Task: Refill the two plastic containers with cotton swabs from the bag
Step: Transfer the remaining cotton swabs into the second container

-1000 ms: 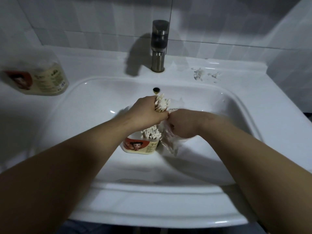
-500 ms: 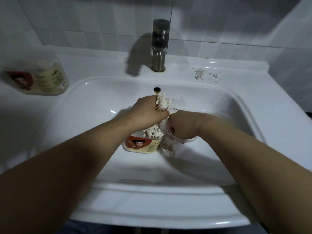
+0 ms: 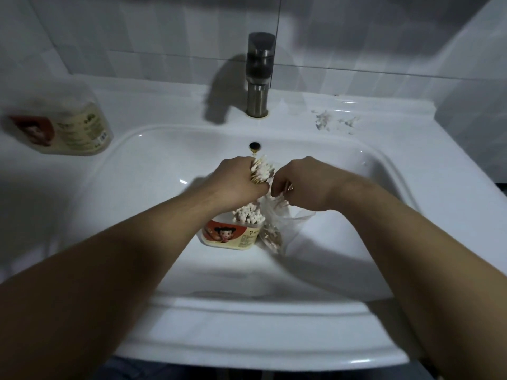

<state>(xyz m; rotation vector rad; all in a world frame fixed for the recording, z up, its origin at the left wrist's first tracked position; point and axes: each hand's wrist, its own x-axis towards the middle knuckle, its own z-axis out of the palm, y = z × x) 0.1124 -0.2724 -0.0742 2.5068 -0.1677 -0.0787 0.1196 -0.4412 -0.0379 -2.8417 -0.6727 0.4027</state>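
My left hand [image 3: 237, 182] grips a bundle of cotton swabs [image 3: 262, 170], white tips up, over the middle of the sink. Right beside it my right hand [image 3: 304, 185] pinches a few more swabs at the mouth of the clear plastic bag [image 3: 277, 229], which hangs down into the basin. Below my hands an open plastic container [image 3: 231, 237] with a red cartoon label stands in the basin, partly filled with upright swabs. The second container [image 3: 65, 124], lid on, lies on the counter at the far left.
The white sink [image 3: 137, 193] has a dark overflow hole at the back. A metal faucet [image 3: 259, 75] stands behind the basin. Some white fluff [image 3: 327, 122] lies on the counter at the back right. Tiled walls close in behind and on the right.
My right hand has risen a little and drawn a few swabs up out of the bag's mouth. My left hand keeps its bundle in the same place.
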